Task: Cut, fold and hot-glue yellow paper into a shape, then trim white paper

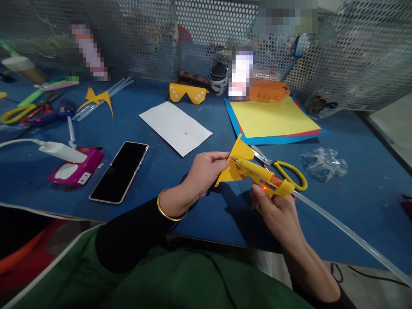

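My left hand [206,171] pinches a folded yellow paper piece [242,151] by its left edge, above the blue table. In my right hand [275,208] is a yellow hot glue gun [257,171] with a red light lit on its side. Its metal nozzle points left and is over the paper, close to my left fingers; whether it touches cannot be made out. A long clear glue stick [347,236] runs out of the gun's rear toward the lower right. Behind the gun lie scissors [291,175] with yellow handles, partly hidden by it.
A white sheet [170,124] and stacked coloured sheets [273,118] lie beyond my hands. At left are a black-screened phone [120,171] and a purple power strip [80,169] with a white plug. A yellow cut-out [188,92] and a crumpled clear bag [323,164] also lie around.
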A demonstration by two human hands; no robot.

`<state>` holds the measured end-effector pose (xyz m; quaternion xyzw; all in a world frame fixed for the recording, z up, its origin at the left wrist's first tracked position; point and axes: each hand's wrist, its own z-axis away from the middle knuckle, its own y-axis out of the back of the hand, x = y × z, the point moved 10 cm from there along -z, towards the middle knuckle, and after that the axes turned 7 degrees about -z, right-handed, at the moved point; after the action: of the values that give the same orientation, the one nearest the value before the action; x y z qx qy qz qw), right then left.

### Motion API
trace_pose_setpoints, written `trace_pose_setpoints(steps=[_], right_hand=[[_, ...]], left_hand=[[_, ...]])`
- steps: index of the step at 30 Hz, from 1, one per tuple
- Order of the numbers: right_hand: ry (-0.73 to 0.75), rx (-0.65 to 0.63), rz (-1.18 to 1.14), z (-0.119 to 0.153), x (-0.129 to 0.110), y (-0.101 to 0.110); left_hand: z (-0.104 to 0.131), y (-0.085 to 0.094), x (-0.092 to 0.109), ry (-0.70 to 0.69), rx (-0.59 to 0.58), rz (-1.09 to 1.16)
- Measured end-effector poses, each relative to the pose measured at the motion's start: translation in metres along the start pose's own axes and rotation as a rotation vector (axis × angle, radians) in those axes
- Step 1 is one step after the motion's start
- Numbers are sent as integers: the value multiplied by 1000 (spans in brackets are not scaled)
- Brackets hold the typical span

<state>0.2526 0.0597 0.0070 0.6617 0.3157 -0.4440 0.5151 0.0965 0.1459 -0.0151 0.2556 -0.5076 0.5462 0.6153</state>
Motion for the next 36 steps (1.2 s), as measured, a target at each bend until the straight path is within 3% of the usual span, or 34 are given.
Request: trace_pose_setpoints(steps=[15, 26, 31, 34, 36], right_hand=[[-31, -4, -28, 2, 2, 0], [-110, 24, -224, 0, 12, 13], [-108, 149, -388, -8, 8, 48], [-121, 241, -391, -17, 14, 86], [-64, 310, -202, -26, 15, 120]], left_hand=[[0, 2, 1, -12, 12, -18], [-2, 8, -1, 8, 59, -17], [-1, 11, -1, 31, 95, -33], [1, 10, -1, 40, 91, -59], [2, 9, 0, 44, 89, -75]])
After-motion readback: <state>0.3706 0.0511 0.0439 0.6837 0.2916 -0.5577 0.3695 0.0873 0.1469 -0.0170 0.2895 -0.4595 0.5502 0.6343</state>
